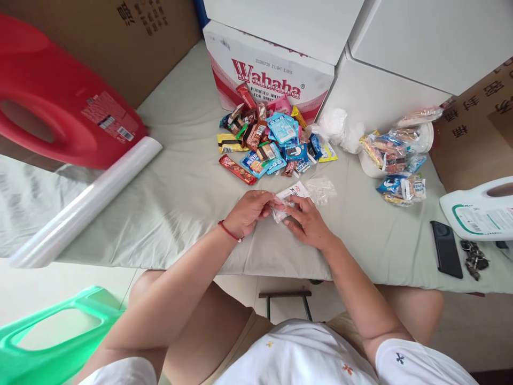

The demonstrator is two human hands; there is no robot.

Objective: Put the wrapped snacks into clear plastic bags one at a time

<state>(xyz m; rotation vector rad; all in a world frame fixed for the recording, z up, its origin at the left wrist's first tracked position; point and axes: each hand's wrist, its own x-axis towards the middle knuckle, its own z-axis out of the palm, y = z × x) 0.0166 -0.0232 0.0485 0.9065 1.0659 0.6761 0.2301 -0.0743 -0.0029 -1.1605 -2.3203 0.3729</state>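
My left hand (250,210), with a red cord on its wrist, pinches a small crumpled clear plastic bag (279,215) above the cloth near the front edge. The fingers of my right hand (306,222) are curled onto the other side of the same bag. Just beyond my fingertips lies a white packet (295,189) with dark and red print, partly covered by the plastic and my hands. Another crumpled clear bag (321,191) rests to its right. Behind them spreads a pile of wrapped snacks (276,136) in blue, red, brown and yellow.
A Wahaba-style printed carton (268,69) stands behind the pile. At right are a white tub (371,164) with bagged snacks, a phone (446,248), keys (475,259) and a white jug (481,208). A plastic film roll (88,203) and red jug (68,101) occupy the left.
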